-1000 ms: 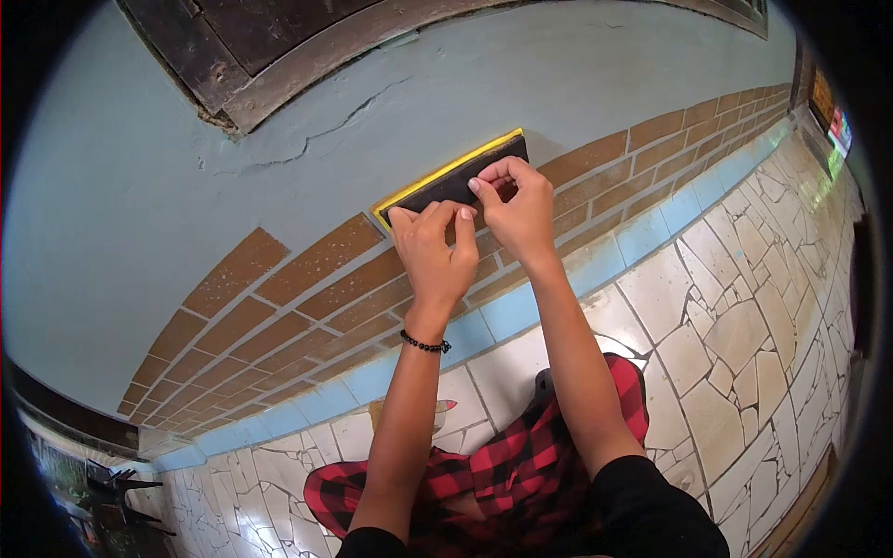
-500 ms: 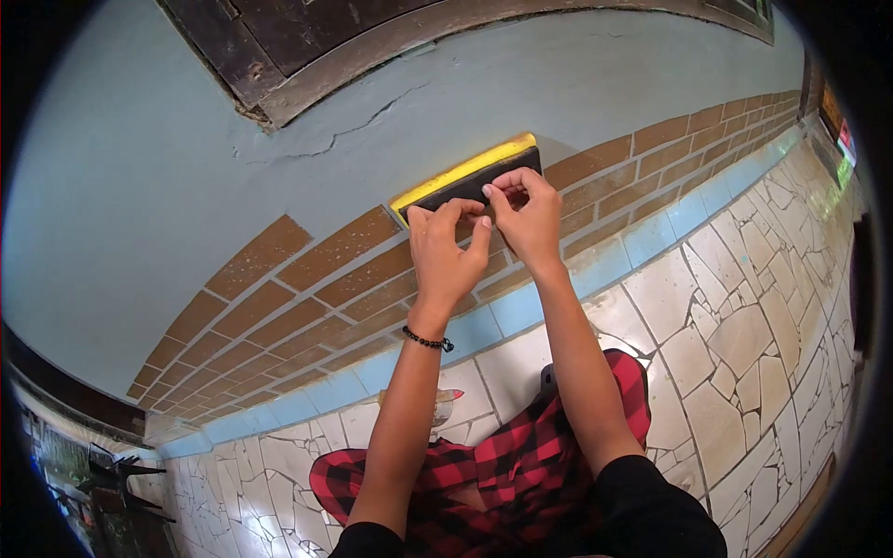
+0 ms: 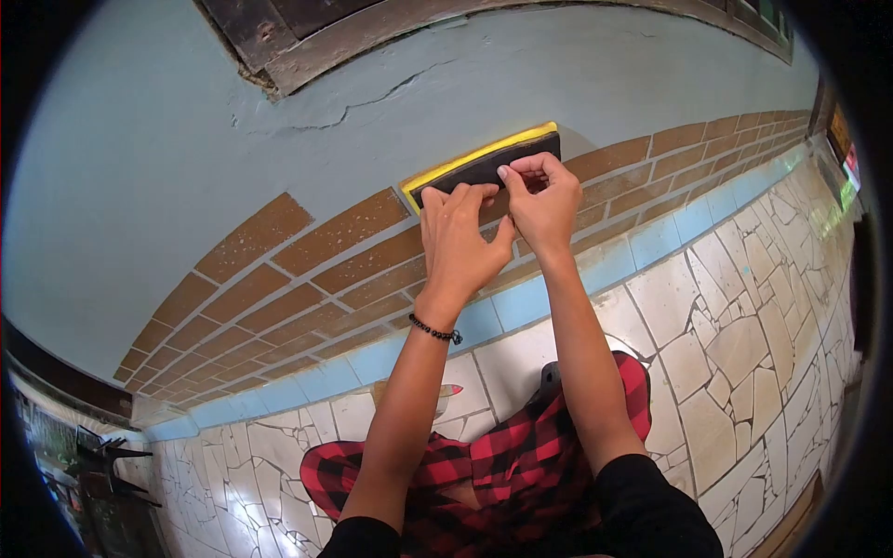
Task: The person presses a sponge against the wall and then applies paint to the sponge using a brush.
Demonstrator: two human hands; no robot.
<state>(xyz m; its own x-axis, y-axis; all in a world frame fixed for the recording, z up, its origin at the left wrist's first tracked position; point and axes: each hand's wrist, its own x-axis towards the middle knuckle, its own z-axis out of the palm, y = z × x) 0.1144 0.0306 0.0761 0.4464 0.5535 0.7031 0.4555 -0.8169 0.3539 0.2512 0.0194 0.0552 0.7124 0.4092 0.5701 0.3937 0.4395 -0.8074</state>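
A long rectangular block (image 3: 481, 166), black on its near face with a yellow layer along the wall side, sits against the grey-blue wall at the top row of brown painted bricks (image 3: 358, 232). My left hand (image 3: 460, 237) has its curled fingers on the block's lower left part, with the thumb held apart below. At the block's right half, my right hand (image 3: 544, 200) is closed in a pinch, thumb and forefinger at the black face. The fingers cover the block's lower edge, so their exact grip is partly hidden. A black beaded bracelet (image 3: 434, 329) circles my left wrist.
A crack (image 3: 372, 107) runs across the wall below a dark wooden frame (image 3: 372, 46). Light blue tiles (image 3: 521, 302) line the wall's foot. Pale broken-tile flooring (image 3: 726, 363) spreads around my crossed legs in red checked trousers (image 3: 521, 456). A red-tipped object (image 3: 450, 391) lies beside my left forearm.
The view has shifted slightly, so the wall and block appear higher and further right. The block stays at about the same place on the wall. My left thumb is further from my right fingers.
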